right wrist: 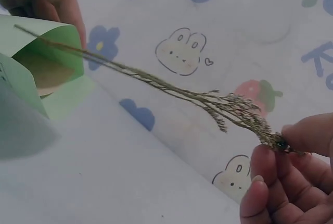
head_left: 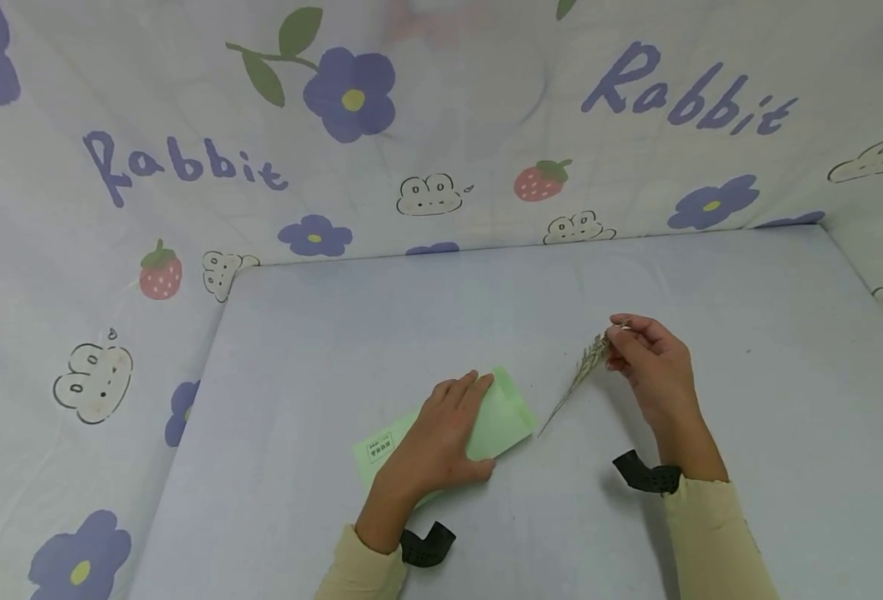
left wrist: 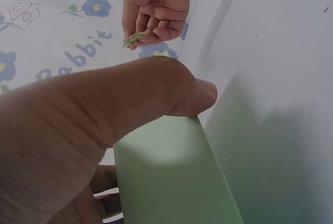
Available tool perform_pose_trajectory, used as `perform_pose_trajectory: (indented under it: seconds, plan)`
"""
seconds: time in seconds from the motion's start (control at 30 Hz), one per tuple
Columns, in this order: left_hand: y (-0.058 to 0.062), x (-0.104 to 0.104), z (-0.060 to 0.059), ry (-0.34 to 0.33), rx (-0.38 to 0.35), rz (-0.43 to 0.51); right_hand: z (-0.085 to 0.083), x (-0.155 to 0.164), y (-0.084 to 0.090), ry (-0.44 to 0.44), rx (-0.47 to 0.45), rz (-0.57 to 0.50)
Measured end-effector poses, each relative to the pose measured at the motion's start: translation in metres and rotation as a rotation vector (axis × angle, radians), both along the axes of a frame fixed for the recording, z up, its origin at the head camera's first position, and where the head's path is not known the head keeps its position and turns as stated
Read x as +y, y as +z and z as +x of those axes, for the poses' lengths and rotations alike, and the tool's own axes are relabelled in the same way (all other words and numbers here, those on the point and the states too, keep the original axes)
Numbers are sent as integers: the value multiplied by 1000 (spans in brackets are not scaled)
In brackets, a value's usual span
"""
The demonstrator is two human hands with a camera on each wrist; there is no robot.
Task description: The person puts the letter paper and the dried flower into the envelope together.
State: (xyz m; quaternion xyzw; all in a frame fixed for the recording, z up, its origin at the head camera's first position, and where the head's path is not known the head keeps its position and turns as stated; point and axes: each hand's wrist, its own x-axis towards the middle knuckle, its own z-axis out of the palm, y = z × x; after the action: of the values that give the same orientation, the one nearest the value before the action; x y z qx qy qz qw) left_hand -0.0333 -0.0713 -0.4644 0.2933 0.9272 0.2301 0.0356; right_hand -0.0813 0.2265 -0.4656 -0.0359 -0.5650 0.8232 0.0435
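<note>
Fingers of right hand point(head_left: 654, 367) pinch dried sprig point(head_left: 579, 375), raised.

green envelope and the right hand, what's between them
The dried sprig, pinched at its bushy end by the right hand, spans the gap; its stem tip nears the green envelope. Head view shows it.
</note>
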Motion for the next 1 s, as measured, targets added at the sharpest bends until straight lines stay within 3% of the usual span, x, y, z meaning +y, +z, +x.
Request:
perform_pose_trajectory:
  seconds: [0.2,0.33,1.0]
  plan:
    - [0,0,0,4,-7,0,-3,1,-1,-138,5,-85]
    - [-1,0,0,6,-11,-4,-4,3,-2,-178,10,-143]
    - [1,-1,-2,8,5,0,-5,-9,-6,-86,20,-132]
